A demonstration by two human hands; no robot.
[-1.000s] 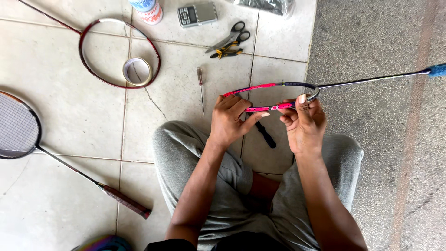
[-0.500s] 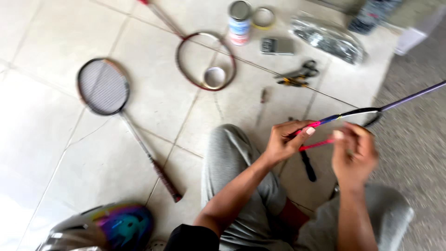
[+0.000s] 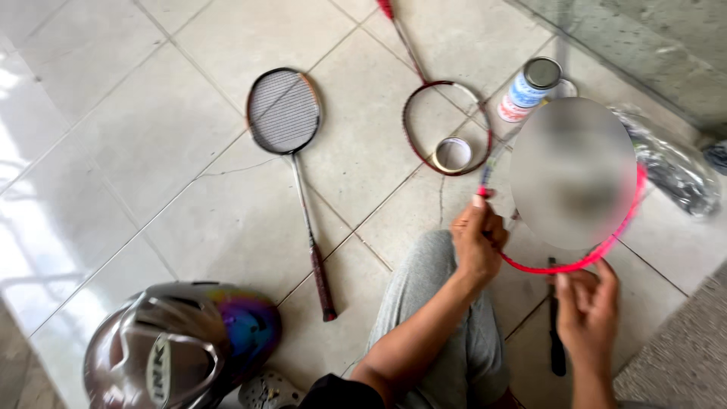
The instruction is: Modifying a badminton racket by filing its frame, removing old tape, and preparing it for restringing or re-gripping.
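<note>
1. Nearest, bottom left: glossy helmet w/ iridescent visor on the tile floor; a perforated clog just beside it.
2. Person sits on the floor in grey trousers, knees up.
3. Right hand: fingers half curled up under the lower rim of the pink racket frame, fingertips touching it. Cannot tell if it pinches anything.
4. Left hand: closed round the frame's left rim, thumb on top.
5. Step in hand (judgement): work along the rim, frame held up off the floor between both hands above the knees. A next move on it calls for the left hand's hold staying firm while the right does the fine finger work.
6. Frame look: thin bright pink hoop, dark section top left; the middle is blurred, strings not readable.
7. Dark slim tool lies on the floor under the right hand.
8. Mid: strung racket, red-brown grip, lying flat.
9. Far: unstrung dark red frame w/ tape roll inside its hoop; can near it; clear plastic bag at right.
</note>
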